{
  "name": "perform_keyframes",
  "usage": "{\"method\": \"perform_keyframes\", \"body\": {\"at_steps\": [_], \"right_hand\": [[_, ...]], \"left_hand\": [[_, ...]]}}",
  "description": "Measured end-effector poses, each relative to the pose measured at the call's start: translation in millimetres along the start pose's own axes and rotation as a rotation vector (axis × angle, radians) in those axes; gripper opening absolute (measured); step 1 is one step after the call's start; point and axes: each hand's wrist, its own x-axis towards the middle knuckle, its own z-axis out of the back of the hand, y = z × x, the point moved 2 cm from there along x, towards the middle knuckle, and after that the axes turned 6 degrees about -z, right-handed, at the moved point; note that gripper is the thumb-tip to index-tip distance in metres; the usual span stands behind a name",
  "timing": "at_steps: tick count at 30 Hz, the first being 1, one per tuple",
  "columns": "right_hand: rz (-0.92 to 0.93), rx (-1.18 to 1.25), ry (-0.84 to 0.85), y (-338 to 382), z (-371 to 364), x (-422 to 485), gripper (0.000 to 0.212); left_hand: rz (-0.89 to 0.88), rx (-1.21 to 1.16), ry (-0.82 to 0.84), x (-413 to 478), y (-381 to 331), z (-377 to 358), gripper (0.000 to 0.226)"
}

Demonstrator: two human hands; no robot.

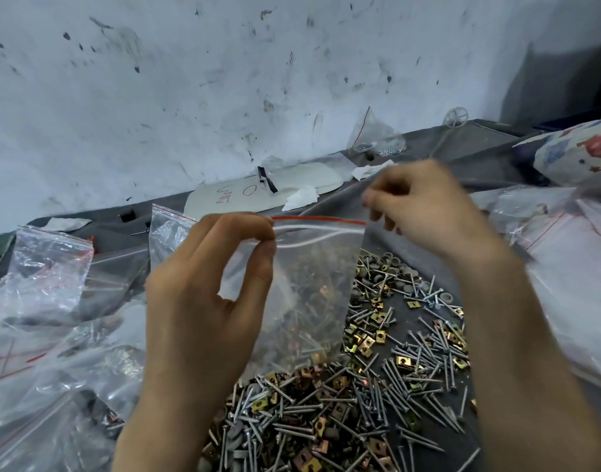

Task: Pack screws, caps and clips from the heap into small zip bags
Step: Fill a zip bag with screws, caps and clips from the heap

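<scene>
I hold a small clear zip bag with a red strip along its top, up above the heap. My left hand pinches the bag's top left corner between thumb and forefinger. My right hand, blurred, pinches the top right corner. The bag's mouth gapes slightly and the bag looks empty. Under it spreads the heap of silver screws, brass-coloured clips and grey caps on the dark table.
Filled and crumpled zip bags pile up at the left. More clear bags lie at the right. A white board, paper scraps and a bag of small parts sit by the stained wall behind.
</scene>
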Motion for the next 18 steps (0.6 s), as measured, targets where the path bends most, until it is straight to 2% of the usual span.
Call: {"method": "perform_keyframes", "body": {"at_steps": [3,6,10,13,15,18], "right_hand": [[-0.350,-0.245,0.260,-51,-26,14,0.010],[-0.482,-0.360,0.384,-81,-44,17,0.014],[-0.454,-0.380,0.370,-86,-57,20,0.013],[-0.390,-0.319,0.366,-77,-63,21,0.002],[-0.301,-0.272,0.366,-65,-68,21,0.012],[-0.217,-0.310,0.349,-50,-81,18,0.012]], "left_hand": [[0.016,0.005,-0.011,-1,2,0,0.008],[0.022,-0.002,-0.010,-1,3,1,0.009],[0.032,-0.031,-0.008,0,4,0,0.010],[0.031,-0.034,-0.023,-1,7,0,0.008],[0.042,-0.036,-0.039,-2,10,0,0.007],[0.058,-0.021,-0.053,-2,14,2,0.009]]}}
